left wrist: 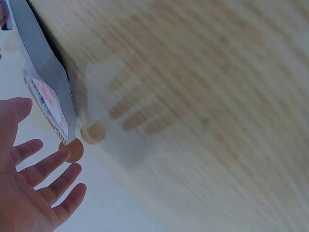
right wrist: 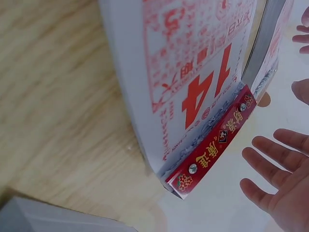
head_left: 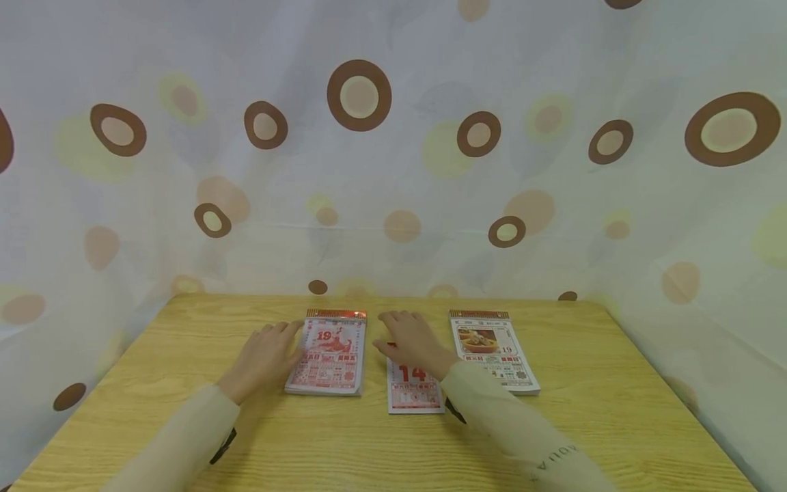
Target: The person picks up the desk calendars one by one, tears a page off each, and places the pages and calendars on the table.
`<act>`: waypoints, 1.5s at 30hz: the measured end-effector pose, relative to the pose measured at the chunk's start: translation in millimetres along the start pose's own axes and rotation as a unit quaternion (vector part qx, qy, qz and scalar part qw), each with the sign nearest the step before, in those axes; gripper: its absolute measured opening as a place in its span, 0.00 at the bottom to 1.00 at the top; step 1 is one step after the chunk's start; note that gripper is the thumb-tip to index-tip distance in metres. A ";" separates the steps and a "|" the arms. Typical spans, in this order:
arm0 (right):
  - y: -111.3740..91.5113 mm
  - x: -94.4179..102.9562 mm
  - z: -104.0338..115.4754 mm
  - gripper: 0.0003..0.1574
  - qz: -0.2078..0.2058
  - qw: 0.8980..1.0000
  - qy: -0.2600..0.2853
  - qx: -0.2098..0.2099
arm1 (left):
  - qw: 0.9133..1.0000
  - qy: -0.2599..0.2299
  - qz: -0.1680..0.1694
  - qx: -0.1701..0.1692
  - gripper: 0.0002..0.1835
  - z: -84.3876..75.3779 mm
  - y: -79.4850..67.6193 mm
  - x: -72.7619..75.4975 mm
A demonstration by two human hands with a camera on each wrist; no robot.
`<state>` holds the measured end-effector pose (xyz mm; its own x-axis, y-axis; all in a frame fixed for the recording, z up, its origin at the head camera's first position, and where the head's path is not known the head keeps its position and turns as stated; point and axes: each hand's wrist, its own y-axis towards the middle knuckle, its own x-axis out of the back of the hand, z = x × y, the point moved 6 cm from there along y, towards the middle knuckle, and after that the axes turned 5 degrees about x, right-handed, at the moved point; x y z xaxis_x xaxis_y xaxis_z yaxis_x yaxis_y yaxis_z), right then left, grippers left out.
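Three tear-off calendars lie on a wooden table. My left hand is at the left edge of the left calendar, which shows a red 19; whether it touches the pad cannot be told. In the left wrist view, that hand's fingers are spread and loosely bent, with nothing in them. My right hand is above the middle calendar, hiding its upper part. The right wrist view shows this calendar's red 14 and red header strip, with the right hand's fingers extended beyond it, apart from the strip.
To the right lies the third calendar, with a food picture and a 19; my right sleeve covers part of it. A patterned white curtain hangs behind and at both sides of the wooden table.
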<state>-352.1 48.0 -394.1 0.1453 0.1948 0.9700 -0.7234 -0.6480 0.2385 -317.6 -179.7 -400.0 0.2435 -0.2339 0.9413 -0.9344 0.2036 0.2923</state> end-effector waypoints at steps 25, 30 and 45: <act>43.6 -21.2 -2.6 0.33 0.052 0.995 0.050 -0.062 | 0.998 -0.017 0.046 0.028 0.28 1.3 45.3 -10.9; 51.5 -28.3 -4.4 0.30 0.045 0.997 0.031 -0.055 | 0.997 -0.035 0.058 0.049 0.28 4.3 50.3 -15.6; 54.4 -38.4 -7.5 0.29 0.068 0.992 0.070 -0.078 | 0.993 -0.056 0.083 0.063 0.28 14.7 54.8 -28.9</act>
<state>-402.1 10.8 -418.7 -0.0483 0.2202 0.9743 -0.8266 -0.5564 0.0848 -379.6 -175.8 -413.7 0.0599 -0.3125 0.9480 -0.9860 0.1293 0.1050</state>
